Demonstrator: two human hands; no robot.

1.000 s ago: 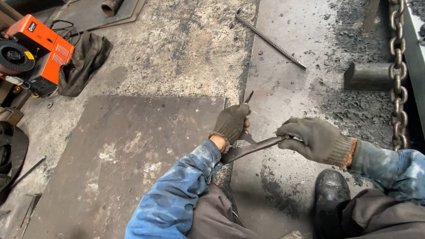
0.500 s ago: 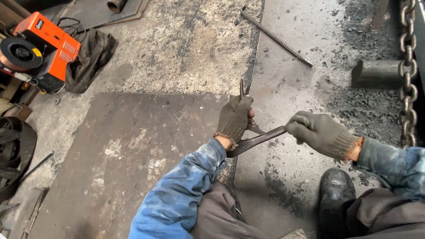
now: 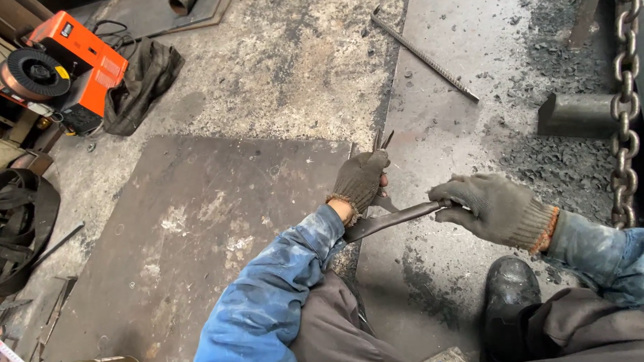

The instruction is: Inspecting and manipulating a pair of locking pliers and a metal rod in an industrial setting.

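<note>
— What does the worker hold above the workshop floor (image 3: 261, 69)?

— A long dark tool (image 3: 391, 219), seemingly tongs or pliers. The gloved left hand (image 3: 359, 180) is closed around its forward part, with two pointed tips showing just past the knuckles; the gloved right hand (image 3: 490, 207) is clenched on the handle end. The tool lies across the seam between a steel plate (image 3: 195, 235) and the grey floor.

— And around them?

— An orange welding machine (image 3: 68, 65) sits far left beside a dark cloth (image 3: 144, 84). A ribbed steel bar (image 3: 424, 54) lies beyond the hands; a heavy chain (image 3: 624, 99) hangs at right, beside a metal block (image 3: 576, 115). A black boot (image 3: 510, 296) rests below the right hand.
</note>
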